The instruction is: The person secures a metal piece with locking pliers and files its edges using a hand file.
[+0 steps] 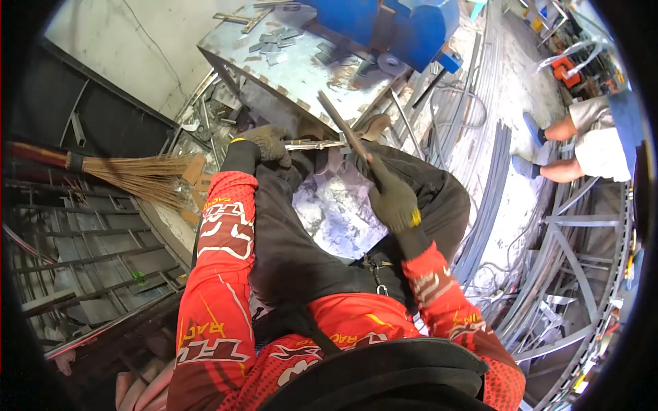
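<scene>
My left hand (pixel 266 144), in a dark knit glove, is closed around the handles of silvery pliers (pixel 310 145) that point to the right. The pliers' tip meets a long, flat metal bar (pixel 340 125); whether the jaws clamp it I cannot tell. My right hand (pixel 395 201), gloved alike, is wrapped around the lower end of that bar, which slants up and to the left. Both hands are above my spread knees, with the brightly lit floor (pixel 336 212) between my legs.
Ahead stands a metal table (pixel 274 77) with small metal plates (pixel 274 42) and a blue machine (pixel 418 31). A straw broom (pixel 137 175) lies left. Long metal rods (pixel 490 198) run along the right, near another person's feet (pixel 531 147). A steel frame (pixel 576 253) is at far right.
</scene>
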Demonstrator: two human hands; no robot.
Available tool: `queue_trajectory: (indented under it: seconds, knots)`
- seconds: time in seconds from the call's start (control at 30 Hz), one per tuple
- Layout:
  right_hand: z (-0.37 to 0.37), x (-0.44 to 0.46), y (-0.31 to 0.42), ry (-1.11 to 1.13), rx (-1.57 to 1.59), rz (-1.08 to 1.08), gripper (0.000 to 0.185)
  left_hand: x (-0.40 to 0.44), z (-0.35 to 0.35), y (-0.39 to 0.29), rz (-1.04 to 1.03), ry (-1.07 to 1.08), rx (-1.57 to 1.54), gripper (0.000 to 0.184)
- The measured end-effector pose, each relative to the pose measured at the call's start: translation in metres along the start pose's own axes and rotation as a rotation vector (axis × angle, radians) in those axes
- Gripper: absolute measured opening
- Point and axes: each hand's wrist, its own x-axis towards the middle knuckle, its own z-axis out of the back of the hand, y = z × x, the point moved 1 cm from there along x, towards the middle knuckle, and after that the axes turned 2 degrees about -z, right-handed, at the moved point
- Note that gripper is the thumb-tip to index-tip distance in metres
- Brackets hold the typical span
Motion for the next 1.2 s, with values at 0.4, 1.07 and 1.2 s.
queue_trajectory:
  seconds: [0.4,1.07,1.2]
  knots:
    - [-0.012,0.058,0.005,-0.104,0.066,0.133,0.055,0.005,-0.014,0.010,-0.111,-0.163,-0.030,0.071]
    - [-0.025,-0.003,-0.050,-0.401,0.527,-0.090,0.057,-0.018,-0.173,-0.060,-0.109,-0.367,-1.454,0.018]
    - [-0.023,-0.003,-0.046,-0.388,0.527,-0.077,0.056,-0.019,-0.173,-0.094,0.028,-0.326,-1.515,0.015]
